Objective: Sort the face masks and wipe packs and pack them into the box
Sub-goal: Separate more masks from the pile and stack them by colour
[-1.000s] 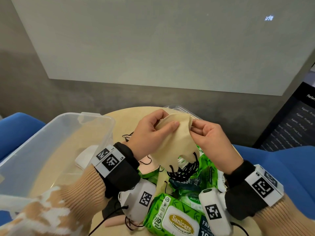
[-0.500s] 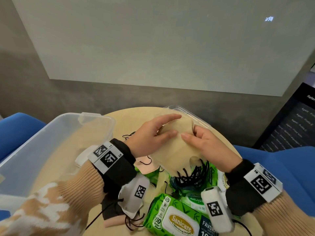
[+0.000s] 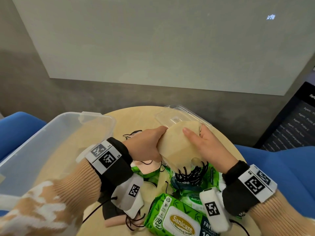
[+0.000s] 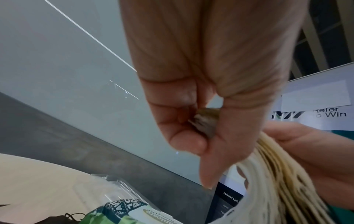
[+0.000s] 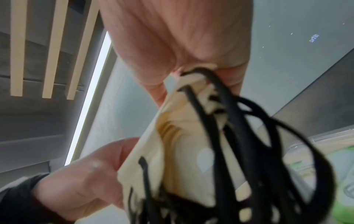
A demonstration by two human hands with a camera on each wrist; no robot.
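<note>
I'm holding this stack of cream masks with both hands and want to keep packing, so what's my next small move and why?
Probably carry the cream masks left and lower them into the clear box. Your left hand and right hand already grip the stack above the wipe packs, and the box stands open beside your left wrist.

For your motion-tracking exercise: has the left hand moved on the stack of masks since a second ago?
Yes. The left hand, whose fingers lay across the front of the stack of masks, now grips its left edge; it stays level with the lid.
</note>
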